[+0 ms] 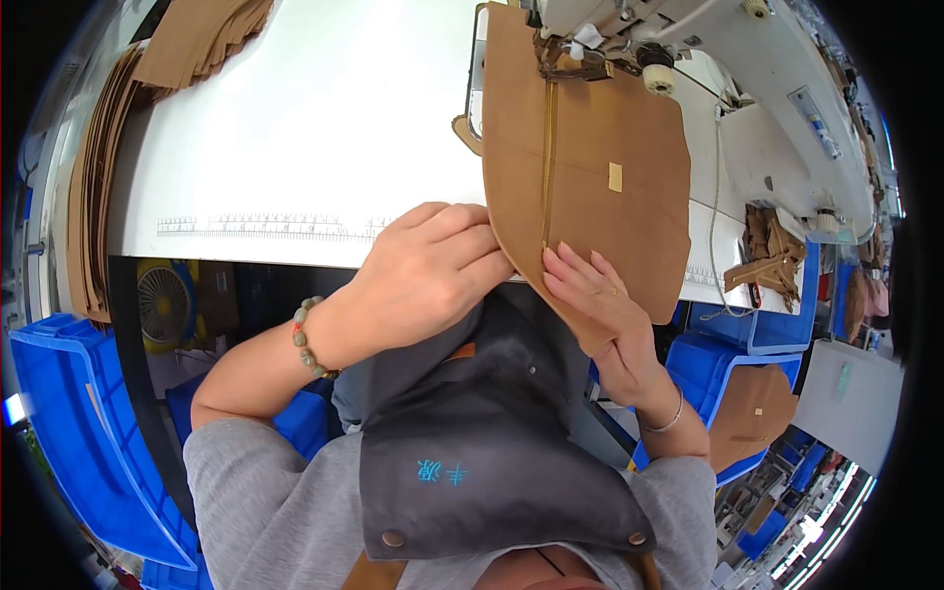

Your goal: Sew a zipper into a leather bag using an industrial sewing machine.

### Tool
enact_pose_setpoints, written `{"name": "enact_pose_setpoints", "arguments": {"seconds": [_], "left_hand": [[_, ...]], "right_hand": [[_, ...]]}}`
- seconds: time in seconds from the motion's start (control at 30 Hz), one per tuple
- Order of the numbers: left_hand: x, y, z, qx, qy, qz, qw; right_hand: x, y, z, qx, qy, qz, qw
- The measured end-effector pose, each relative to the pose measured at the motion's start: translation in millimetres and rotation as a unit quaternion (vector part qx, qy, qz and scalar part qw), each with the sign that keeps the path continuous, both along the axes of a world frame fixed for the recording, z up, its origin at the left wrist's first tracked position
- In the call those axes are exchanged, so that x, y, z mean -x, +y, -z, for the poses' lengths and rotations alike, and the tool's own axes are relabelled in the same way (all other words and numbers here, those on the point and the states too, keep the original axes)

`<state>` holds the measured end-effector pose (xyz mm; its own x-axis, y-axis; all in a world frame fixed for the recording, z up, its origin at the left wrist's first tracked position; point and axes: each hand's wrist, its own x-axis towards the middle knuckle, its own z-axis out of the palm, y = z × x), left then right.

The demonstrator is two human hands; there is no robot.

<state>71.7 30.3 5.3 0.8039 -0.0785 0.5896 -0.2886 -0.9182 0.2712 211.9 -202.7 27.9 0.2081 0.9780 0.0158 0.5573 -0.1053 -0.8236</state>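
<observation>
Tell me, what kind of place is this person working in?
Most likely a sewing workshop or small factory. An industrial sewing machine stands over a brown fabric panel that both hands guide, cut brown pieces lie stacked at the table's edge, and blue plastic bins surround the bench.

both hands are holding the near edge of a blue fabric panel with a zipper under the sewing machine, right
Not quite: the head view shows the fabric panel with the zipper is tan-brown, not blue. The left hand and right hand do hold its near edge, with its far end under the white sewing machine.

White flat worktop point(324, 128); stacked tan fabric panels point(93, 187) at its left edge; blue plastic bins point(69, 423) below; round yellow fan point(164, 303) stood underneath.
</observation>
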Motion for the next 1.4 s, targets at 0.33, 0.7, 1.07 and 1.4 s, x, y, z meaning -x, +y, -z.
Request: {"name": "enact_pose_setpoints", "arguments": {"seconds": [0.33,0.7,1.07,1.4], "left_hand": [[-3.6,-0.9,-1.8,0.065,0.031,-0.015,0.997],[-4.0,-8.9,0.3,-0.006,-0.001,-0.019,1.000],[-3.9,-18.2,0.4,-0.079,-0.026,-0.008,0.996],[-6.8,-53.2,-14.5,-0.298,0.060,-0.081,0.949]], "right_hand": [[-2.3,-1.8,-0.4,-0.015,0.078,0.032,0.996],[-1.6,-1.6,-1.0,-0.022,0.094,0.044,0.994],[-7.2,-6.6,-3.4,0.007,0.026,0.009,1.000],[-145.5,-65.8,3.4,-0.077,0.464,0.255,0.845]]}}
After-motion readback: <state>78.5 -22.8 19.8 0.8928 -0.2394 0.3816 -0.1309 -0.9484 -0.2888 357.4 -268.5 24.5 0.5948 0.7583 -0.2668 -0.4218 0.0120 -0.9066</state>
